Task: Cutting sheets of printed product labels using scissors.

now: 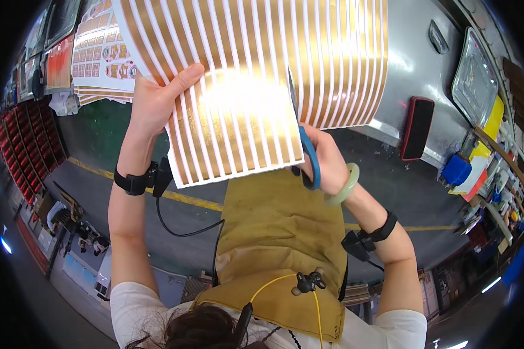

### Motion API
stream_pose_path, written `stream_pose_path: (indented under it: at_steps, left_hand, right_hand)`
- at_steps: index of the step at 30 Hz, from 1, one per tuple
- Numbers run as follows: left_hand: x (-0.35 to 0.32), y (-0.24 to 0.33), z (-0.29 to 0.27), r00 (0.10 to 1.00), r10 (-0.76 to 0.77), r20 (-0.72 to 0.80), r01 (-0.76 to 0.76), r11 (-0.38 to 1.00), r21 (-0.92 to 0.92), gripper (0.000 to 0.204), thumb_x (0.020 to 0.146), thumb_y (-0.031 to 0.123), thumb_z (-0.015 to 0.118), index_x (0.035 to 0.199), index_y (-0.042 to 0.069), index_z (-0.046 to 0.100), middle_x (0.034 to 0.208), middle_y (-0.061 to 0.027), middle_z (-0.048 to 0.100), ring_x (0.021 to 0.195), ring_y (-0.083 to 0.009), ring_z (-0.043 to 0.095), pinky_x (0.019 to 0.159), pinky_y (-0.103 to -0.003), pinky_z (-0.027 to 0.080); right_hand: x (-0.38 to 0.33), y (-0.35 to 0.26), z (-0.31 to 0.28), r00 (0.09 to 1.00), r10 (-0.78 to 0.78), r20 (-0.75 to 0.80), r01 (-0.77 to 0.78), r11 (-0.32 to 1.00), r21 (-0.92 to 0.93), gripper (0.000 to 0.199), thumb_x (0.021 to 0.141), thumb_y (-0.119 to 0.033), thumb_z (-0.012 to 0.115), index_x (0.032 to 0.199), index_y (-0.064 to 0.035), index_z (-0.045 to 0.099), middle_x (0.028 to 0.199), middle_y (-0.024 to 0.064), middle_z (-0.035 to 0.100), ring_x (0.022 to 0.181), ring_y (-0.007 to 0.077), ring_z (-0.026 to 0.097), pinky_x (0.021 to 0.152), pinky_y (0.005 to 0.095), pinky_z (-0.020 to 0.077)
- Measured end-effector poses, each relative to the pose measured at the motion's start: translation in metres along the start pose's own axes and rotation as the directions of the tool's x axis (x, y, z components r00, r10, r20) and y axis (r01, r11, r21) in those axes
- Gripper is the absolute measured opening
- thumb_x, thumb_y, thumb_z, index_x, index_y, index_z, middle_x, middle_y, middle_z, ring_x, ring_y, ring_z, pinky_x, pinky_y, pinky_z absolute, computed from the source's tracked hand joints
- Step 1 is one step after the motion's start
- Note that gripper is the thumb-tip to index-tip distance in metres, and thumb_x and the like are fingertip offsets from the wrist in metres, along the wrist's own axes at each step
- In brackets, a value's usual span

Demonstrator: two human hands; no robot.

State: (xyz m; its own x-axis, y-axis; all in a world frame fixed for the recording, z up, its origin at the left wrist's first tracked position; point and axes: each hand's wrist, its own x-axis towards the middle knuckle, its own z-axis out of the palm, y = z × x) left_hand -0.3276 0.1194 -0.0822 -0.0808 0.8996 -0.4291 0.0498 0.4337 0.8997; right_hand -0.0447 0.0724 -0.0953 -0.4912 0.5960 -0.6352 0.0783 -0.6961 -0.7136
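Observation:
A large sheet with gold and white stripes (233, 134) hangs in front of me, a strong glare on its middle. My left hand (157, 99) grips its left edge, thumb on top and the fingers hidden behind. Blue-handled scissors (310, 160) are in my right hand (326, 160), whose fingers are closed in the handles. The blades point away from me, into a cut that runs up from the sheet's near edge. To the right of the cut the sheet curls up, while the left part droops lower toward my apron.
Printed sheets (102, 55) lie stacked at the far left. On the metal table (410, 64) at right are a phone in a red case (417, 128), a small dark object (438, 36) and a clear tray (475, 78). A blue round object (456, 170) sits near the table's right edge.

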Motion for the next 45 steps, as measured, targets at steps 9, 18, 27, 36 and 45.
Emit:
stream_pose_path:
  at_steps: [9, 18, 27, 36, 45]
  left_hand:
    - [-0.009, 0.004, 0.003, 0.999, -0.022, 0.030, 0.022, 1.000, 0.007, 0.025, 0.086, 0.010, 0.070, 0.106, -0.002, 0.062, 0.091, -0.0092, 0.069, 0.078, -0.0137, 0.068, 0.068, -0.026, 0.056]
    - [-0.008, 0.003, 0.003, 1.000, 0.003, 0.023, -0.003, 1.000, 0.001, 0.024, 0.086, 0.011, 0.070, 0.105, -0.002, 0.062, 0.091, -0.0098, 0.069, 0.079, -0.0139, 0.068, 0.069, -0.026, 0.056]
    - [-0.010, 0.002, 0.005, 0.994, -0.076, 0.082, 0.074, 0.997, 0.028, 0.026, 0.086, 0.011, 0.070, 0.106, -0.003, 0.062, 0.091, -0.0100, 0.069, 0.077, -0.0141, 0.068, 0.067, -0.026, 0.057]
    - [-0.013, 0.004, 0.004, 0.994, -0.101, 0.040, 0.102, 0.995, -0.005, 0.025, 0.085, 0.012, 0.071, 0.104, -0.002, 0.063, 0.089, -0.0095, 0.069, 0.076, -0.0140, 0.068, 0.065, -0.025, 0.056]
    - [-0.016, 0.005, 0.002, 0.983, -0.176, 0.056, 0.176, 0.984, 0.005, 0.025, 0.086, 0.010, 0.070, 0.107, -0.001, 0.062, 0.092, -0.0086, 0.068, 0.079, -0.0131, 0.067, 0.068, -0.026, 0.055]
  right_hand:
    - [0.006, -0.007, 0.002, 0.972, -0.234, 0.009, 0.235, 0.972, -0.026, 0.028, 0.090, -0.023, 0.058, 0.090, 0.0058, 0.058, 0.071, 0.0062, 0.060, 0.066, 0.0069, 0.048, 0.062, 0.0262, 0.0440]
    - [0.004, 0.000, 0.011, 0.971, -0.222, -0.086, 0.224, 0.975, 0.013, 0.028, 0.083, -0.018, 0.069, 0.088, 0.0079, 0.059, 0.071, 0.0105, 0.064, 0.068, 0.0066, 0.052, 0.061, 0.0278, 0.0458]
    - [0.012, 0.010, 0.002, 0.982, -0.167, -0.089, 0.162, 0.985, -0.056, 0.026, 0.087, -0.018, 0.064, 0.092, 0.0060, 0.055, 0.075, 0.0069, 0.059, 0.072, 0.0055, 0.049, 0.066, 0.0260, 0.0445]
    - [0.014, 0.003, 0.009, 0.966, -0.244, -0.088, 0.243, 0.970, -0.022, 0.020, 0.086, -0.013, 0.064, 0.083, 0.0054, 0.057, 0.069, 0.0017, 0.058, 0.066, 0.0053, 0.048, 0.059, 0.0252, 0.0434]
    - [0.016, -0.002, 0.011, 0.982, -0.137, -0.132, 0.143, 0.989, 0.041, 0.020, 0.086, -0.013, 0.065, 0.089, 0.0040, 0.055, 0.073, 0.0014, 0.056, 0.069, 0.0050, 0.046, 0.062, 0.0238, 0.0419]
